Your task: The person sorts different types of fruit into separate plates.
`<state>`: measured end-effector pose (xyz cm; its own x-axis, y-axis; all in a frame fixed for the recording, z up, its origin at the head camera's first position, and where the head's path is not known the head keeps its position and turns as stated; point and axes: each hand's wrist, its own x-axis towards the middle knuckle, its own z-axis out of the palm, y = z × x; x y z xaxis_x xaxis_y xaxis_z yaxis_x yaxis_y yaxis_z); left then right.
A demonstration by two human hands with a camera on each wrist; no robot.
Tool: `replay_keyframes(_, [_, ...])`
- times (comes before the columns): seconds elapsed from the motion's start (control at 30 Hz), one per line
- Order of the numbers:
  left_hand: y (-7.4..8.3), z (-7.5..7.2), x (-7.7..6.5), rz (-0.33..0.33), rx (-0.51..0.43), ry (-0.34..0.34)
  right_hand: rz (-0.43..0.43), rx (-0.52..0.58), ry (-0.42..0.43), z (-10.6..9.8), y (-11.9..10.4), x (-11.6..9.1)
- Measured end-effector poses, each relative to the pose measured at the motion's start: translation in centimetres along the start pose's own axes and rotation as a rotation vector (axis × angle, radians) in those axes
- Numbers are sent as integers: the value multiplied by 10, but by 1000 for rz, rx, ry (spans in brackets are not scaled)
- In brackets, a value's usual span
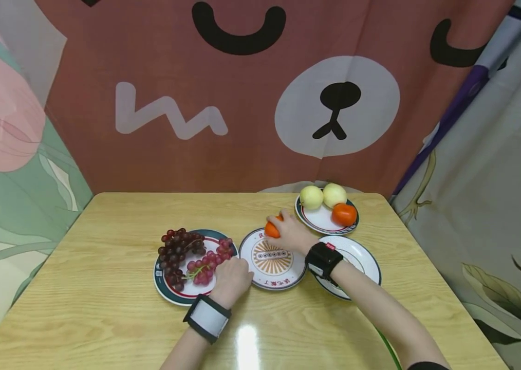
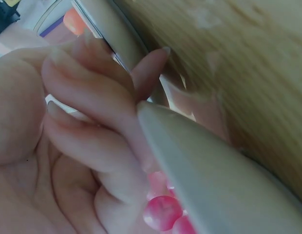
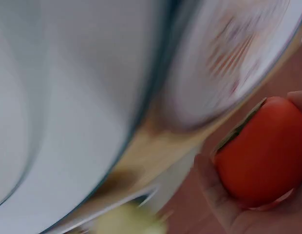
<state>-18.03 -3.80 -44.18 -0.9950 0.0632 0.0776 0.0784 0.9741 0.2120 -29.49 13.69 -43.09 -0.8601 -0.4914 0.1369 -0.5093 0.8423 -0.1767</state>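
Observation:
In my right hand (image 1: 292,234) is an orange-red persimmon (image 3: 260,153), gripped with the fingers around its sides; its green-brown calyx shows in the right wrist view. The hand is above the far part of the middle plate (image 1: 283,275), which bears a printed sunburst. My left hand (image 1: 233,280) rests by the right rim of the grape plate (image 1: 168,293), near the middle plate. Its fingers (image 2: 92,92) are loosely curled against the rim, with nothing seen held in them. Dark grapes (image 1: 174,257) and pinker grapes (image 1: 207,264) lie on that plate.
A back-right plate (image 1: 318,221) bears two pale yellow round fruits (image 1: 322,197) and another persimmon (image 1: 344,215). Another white plate (image 1: 362,259) lies partly under my right wrist. These stand on a wooden table (image 1: 98,267) before a printed curtain (image 1: 172,159).

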Motion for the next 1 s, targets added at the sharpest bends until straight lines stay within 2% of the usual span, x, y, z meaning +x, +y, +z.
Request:
replay_keyframes(0.1, [1,0,0,12,2,11,-123,-29,-49,9,-24,-1])
replay_keyframes(0.2, [2,0,0,33,-3,14,-181,-53,-101,16,-38,-4])
replay_keyframes(0.37, [4,0,1,41,-5,3,-163,-40,-156,21,-43,-10])
replay_keyframes(0.6, [2,0,2,45,3,34,-154,10,-158,19,-39,-9])
replay_keyframes(0.67, [1,0,2,47,-2,40,-158,21,-153,13,-34,-8])
replay_keyframes(0.77, [0,0,1,37,-12,37,-132,21,-88,-3,-18,-5])
replay_keyframes(0.83, [-1,0,0,32,-16,34,-67,0,-16,-17,2,-3])
replay_keyframes(0.93, [0,0,-1,22,-23,23,100,-50,94,-33,45,-2])
replay_keyframes(1.0, [0,1,0,21,-21,22,235,-84,120,-37,78,-6])
